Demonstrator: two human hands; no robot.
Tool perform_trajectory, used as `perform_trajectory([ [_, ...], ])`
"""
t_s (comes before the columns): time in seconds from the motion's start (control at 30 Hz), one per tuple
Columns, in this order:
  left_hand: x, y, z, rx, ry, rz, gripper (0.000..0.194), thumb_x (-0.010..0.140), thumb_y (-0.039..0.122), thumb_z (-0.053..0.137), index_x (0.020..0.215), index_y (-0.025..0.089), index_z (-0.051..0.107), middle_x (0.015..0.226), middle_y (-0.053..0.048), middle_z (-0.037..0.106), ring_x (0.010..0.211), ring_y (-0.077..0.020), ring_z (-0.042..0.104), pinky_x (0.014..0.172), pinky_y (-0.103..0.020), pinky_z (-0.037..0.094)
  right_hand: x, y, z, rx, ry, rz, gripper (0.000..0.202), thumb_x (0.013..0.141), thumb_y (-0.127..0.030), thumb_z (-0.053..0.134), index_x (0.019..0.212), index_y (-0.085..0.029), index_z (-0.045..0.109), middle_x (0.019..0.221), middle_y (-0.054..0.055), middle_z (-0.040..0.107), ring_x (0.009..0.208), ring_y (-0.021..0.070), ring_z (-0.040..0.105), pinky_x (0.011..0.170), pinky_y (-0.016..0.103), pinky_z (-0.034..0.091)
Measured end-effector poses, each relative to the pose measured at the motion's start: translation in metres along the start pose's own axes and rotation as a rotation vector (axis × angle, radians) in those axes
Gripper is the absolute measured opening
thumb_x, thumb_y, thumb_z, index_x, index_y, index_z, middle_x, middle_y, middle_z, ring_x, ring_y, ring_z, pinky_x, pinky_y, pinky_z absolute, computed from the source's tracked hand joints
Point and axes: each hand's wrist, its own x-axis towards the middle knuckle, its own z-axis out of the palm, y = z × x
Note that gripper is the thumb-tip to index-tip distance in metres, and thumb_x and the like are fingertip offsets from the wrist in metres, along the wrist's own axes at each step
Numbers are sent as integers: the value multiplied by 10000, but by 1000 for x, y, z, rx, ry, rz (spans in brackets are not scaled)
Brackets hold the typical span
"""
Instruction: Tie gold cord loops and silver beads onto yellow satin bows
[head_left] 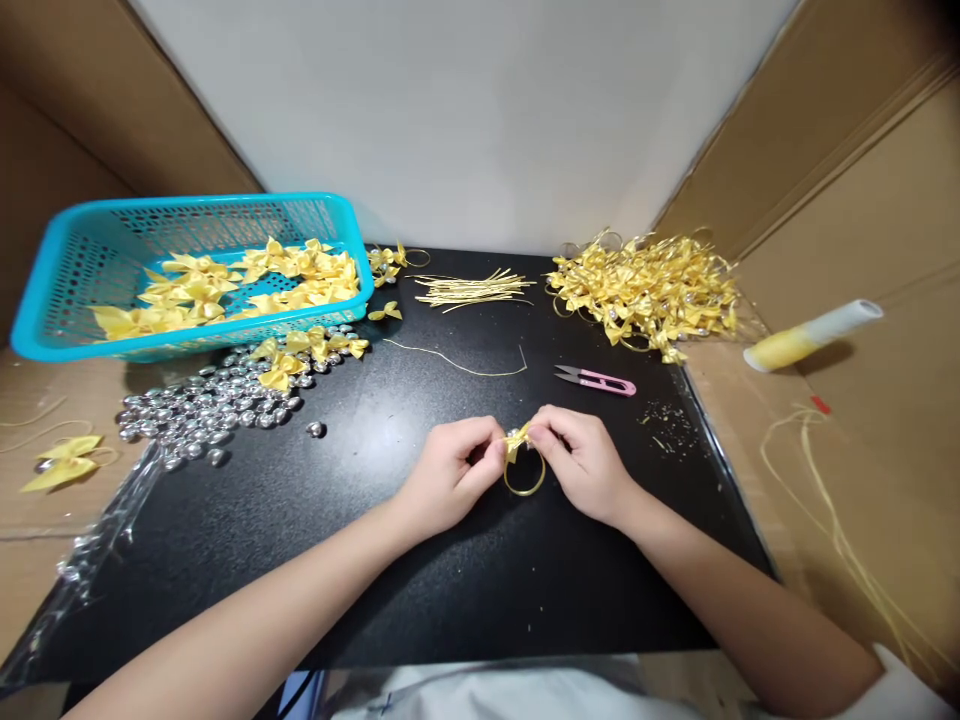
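A small yellow bow point(514, 446) with a silver bell and a gold loop point(525, 492) hangs between my two hands over the black table point(450, 590). My left hand point(459, 468) pinches the bow's left side between thumb and forefinger. From the right, my right hand point(583, 460) pinches its other side near the bell. The loop hangs below the fingertips. Pink thread snips point(606, 383) lie just beyond my right hand. A thin gold cord point(457, 362) lies beyond my left hand.
A blue basket point(67, 345) of yellow bows stands at the back left, with silver bells point(217, 405) in front. Gold cord pieces point(472, 289) lie at the back middle. A pile of looped bows point(645, 290) is at the back right, beside a tube point(814, 335).
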Motion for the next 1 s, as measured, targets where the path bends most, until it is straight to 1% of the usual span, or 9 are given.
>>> perform_trajectory([
  [0.17,1,-2,-3,-122,-29,3,287,918,256,447,642,178,459,572,39,457,533,-92,404,541,-217,331,0,1,-4,273,-77,111,322,970,-367,453,705,-198,526,640,-16,525,574,119,491,556,249,380],
  [0.23,0,-3,-3,-129,-33,14,295,923,256,439,639,180,449,568,40,450,528,-91,402,542,-217,333,-1,3,-6,204,-109,62,298,977,-327,427,737,-196,546,654,-14,534,590,123,502,572,259,382],
  [0.3,-1,-3,-3,-105,-21,27,291,925,247,436,642,181,447,569,41,457,525,-90,406,540,-214,335,-2,3,-7,6,-101,-52,191,946,-252,449,813,-192,572,683,-9,553,633,136,522,629,285,387],
  [0.37,-1,-3,-3,-49,-2,55,277,918,228,443,646,181,449,569,41,466,524,-88,412,538,-209,335,-3,2,-7,-204,-6,-178,55,864,-217,527,875,-186,572,705,-4,553,662,153,524,672,315,378],
  [0.47,-1,-2,-3,62,29,110,254,902,196,459,649,180,456,567,40,473,528,-88,426,543,-207,340,-4,-1,-5,-369,217,-326,96,783,-231,604,809,-199,517,677,-2,527,633,162,482,647,327,355],
  [0.53,-2,-1,-3,122,47,133,247,898,186,459,651,179,462,571,34,488,531,-93,436,547,-211,346,-4,-3,-3,-427,258,-396,117,799,-236,607,770,-208,496,666,4,544,620,163,469,636,330,340],
  [0.67,-3,0,-2,193,41,161,246,889,180,451,643,185,461,563,27,494,530,-105,447,553,-226,360,-3,-5,0,-464,147,-351,65,860,-239,568,832,-182,557,677,8,585,625,157,484,664,342,322],
  [0.83,-2,-1,-1,218,19,178,268,883,172,421,617,197,420,539,36,457,523,-111,438,548,-234,358,-4,-2,1,-421,-8,-286,138,922,-215,488,846,-161,590,663,-7,573,625,141,472,683,335,303],
  [1.0,-1,-1,-1,255,-9,191,256,864,152,425,613,197,407,542,39,445,533,-112,440,552,-234,352,-4,-3,2,-465,0,-292,211,931,-186,462,759,-178,584,627,-9,559,602,136,449,662,333,279],
])
